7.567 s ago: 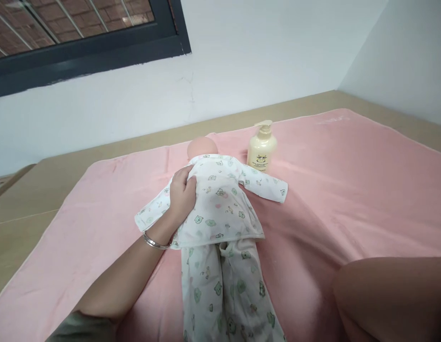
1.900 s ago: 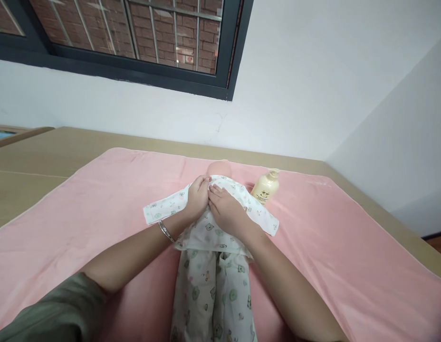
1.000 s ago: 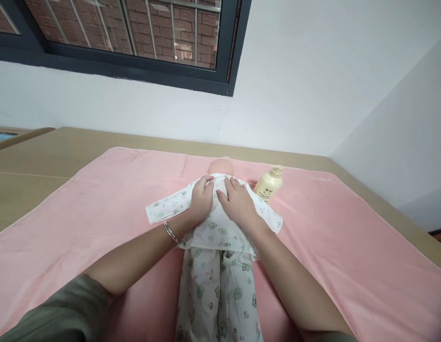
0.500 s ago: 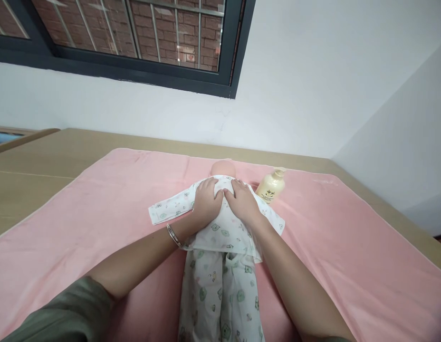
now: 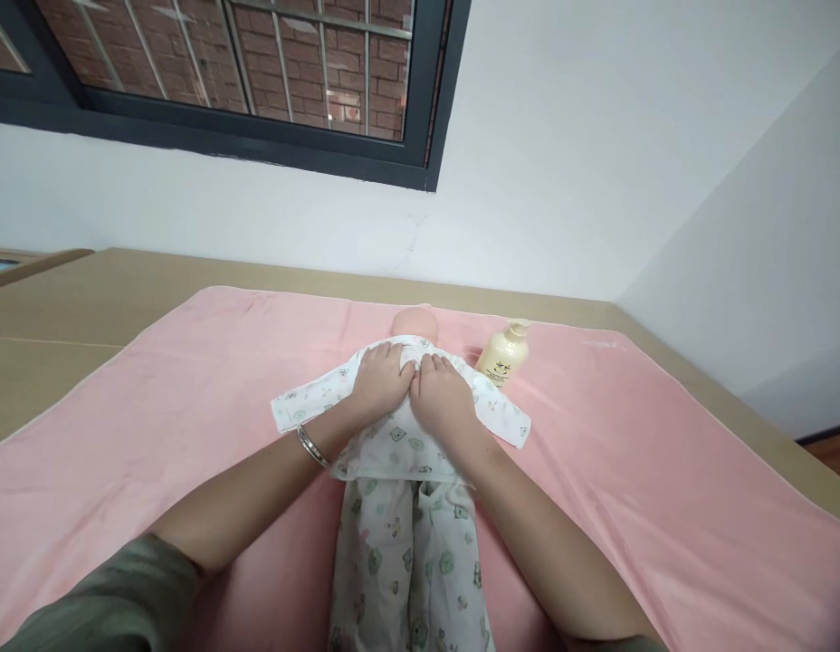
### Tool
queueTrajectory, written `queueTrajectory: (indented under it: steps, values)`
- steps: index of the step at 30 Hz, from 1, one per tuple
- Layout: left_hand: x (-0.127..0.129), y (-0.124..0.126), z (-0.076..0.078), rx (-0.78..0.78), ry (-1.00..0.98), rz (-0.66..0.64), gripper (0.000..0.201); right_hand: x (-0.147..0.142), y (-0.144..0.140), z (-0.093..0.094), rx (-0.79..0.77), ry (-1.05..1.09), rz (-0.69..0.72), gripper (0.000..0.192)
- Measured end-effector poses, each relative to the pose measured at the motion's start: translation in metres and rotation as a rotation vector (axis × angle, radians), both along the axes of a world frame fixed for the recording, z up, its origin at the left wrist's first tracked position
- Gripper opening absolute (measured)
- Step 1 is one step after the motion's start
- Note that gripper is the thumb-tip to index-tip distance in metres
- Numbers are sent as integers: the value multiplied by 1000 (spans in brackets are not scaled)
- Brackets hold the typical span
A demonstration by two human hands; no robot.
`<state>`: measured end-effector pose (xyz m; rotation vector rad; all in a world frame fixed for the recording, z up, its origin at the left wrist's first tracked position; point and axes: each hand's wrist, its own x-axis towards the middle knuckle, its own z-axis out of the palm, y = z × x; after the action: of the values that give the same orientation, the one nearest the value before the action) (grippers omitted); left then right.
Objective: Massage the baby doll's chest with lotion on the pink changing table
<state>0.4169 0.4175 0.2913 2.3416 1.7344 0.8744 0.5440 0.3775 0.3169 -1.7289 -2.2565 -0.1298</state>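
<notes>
Both palms lie flat and unclenched, my left hand (image 5: 385,384) and right hand (image 5: 442,400) side by side on the upper back of the doll (image 5: 401,426), whose long axis runs from me toward its head (image 5: 413,321) beyond my fingertips.

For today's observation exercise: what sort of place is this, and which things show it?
Probably a bedroom or baby-care practice room: a pink blanket covers a low bed-like platform, a clothed baby doll lies there beside a pump bottle, under a barred window.
</notes>
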Motion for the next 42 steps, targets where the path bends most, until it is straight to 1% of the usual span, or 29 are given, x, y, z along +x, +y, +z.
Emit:
queueTrajectory:
  steps: [2, 5, 8, 10, 13, 15, 16, 18, 21, 24, 26, 29, 33, 35, 38, 42]
  values:
    - [4, -10, 1, 27, 107, 15, 44, 7, 7, 3, -65, 57, -20, 45]
    - [11, -27, 1, 64, 248, 79, 46, 21, 20, 9, -157, 138, -12, 49]
    - [13, -34, 5, 55, 318, 97, 49, 24, 24, 11, -199, 147, 1, 50]
    - [9, -28, 11, 5, 316, 59, 46, 19, 20, 12, -180, 104, -39, 49]
    - [-2, -12, 22, -135, 234, -26, 42, 5, 5, 12, -133, 20, -100, 42]
    - [-6, -4, 27, -208, 182, -49, 42, -2, -4, 12, -108, -19, -92, 36]
    - [-7, -2, 28, -219, 171, -41, 42, -4, -6, 13, -99, -30, -80, 34]
    - [-4, -6, 26, -187, 194, -6, 43, -4, -7, 14, -97, -25, -61, 32]
    - [7, -22, 17, -81, 266, 58, 44, 8, 5, 14, -140, 56, -54, 35]
    - [15, -36, 7, 36, 324, 50, 48, 25, 23, 11, -189, 166, -15, 40]
    - [16, -38, 5, 68, 320, 29, 49, 32, 30, 9, -202, 205, 24, 42]
    - [8, -24, 9, -2, 243, 0, 46, 29, 27, 7, -170, 164, 5, 49]
    - [-9, 1, 22, -170, 109, -77, 42, 7, 7, 7, -120, 25, -69, 53]
    - [-12, 6, 24, -204, 90, -83, 42, 0, 1, 7, -98, -9, -71, 53]
    - [-6, -2, 20, -141, 153, -22, 40, 4, 5, 7, -106, 45, -53, 51]
    - [9, -26, 12, -16, 285, 85, 46, 23, 21, 9, -188, 177, -1, 53]
